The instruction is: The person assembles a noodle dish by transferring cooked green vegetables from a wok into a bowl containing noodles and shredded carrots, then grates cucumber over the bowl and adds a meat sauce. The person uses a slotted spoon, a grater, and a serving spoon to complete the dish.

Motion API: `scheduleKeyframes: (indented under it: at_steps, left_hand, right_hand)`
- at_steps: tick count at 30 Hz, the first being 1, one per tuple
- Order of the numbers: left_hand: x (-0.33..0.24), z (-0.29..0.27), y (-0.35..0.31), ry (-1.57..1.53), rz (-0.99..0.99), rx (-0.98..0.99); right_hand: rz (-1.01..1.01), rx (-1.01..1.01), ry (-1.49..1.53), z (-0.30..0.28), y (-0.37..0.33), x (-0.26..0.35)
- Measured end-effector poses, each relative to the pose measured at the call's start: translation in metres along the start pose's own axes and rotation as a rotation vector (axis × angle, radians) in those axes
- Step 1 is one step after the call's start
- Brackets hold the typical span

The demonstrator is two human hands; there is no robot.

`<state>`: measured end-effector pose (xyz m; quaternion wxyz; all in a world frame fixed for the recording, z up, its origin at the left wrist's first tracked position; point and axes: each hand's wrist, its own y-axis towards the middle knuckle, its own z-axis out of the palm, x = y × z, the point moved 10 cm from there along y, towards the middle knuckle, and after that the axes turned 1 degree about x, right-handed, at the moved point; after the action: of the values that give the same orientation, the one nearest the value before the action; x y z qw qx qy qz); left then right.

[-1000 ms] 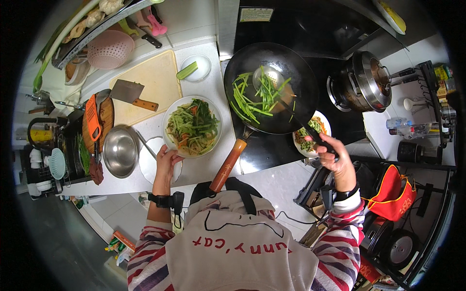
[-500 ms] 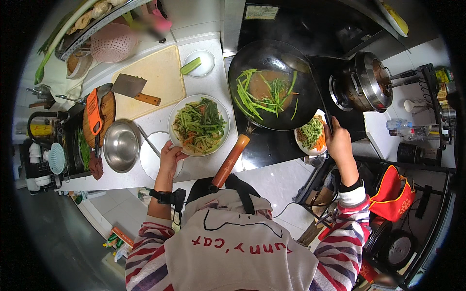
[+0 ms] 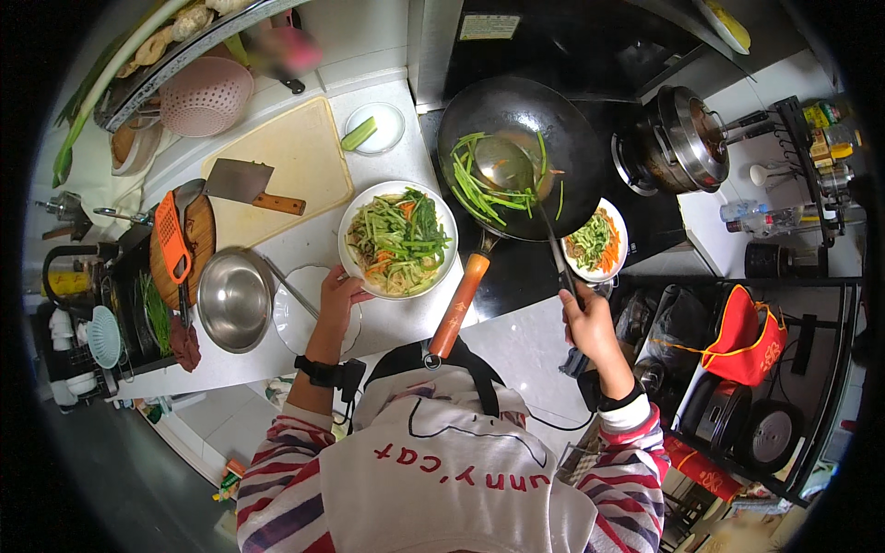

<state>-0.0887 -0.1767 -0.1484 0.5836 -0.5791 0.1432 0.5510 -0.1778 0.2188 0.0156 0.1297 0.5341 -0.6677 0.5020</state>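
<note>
Kitchen counter (image 3: 415, 318) and stove (image 3: 516, 286): right hand (image 3: 590, 323), closed, grips a ladle (image 3: 505, 164) among greens (image 3: 468, 184) in the wok (image 3: 579, 157) by the stove's left edge; left hand (image 3: 339, 297), fingers bent, holds a bowl (image 3: 407, 294) at the counter's right edge; likely scooping, next calling for a level lift

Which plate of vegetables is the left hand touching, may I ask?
The left hand touches the larger plate, left of the wok; the smaller plate is right of it.
</note>
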Motion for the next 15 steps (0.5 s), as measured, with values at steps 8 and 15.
scheduleKeyframes:
  at_steps: [8, 15]
  left_hand:
    - [-0.009, 0.01, -0.002, -0.01, 0.01, 0.036]
    - [-0.012, 0.014, -0.002, 0.026, -0.025, 0.057]
  right_hand:
    - [0.096, 0.165, 0.17, 0.017, -0.04, 0.016]
    - [0.208, 0.251, 0.395, 0.012, -0.041, 0.029]
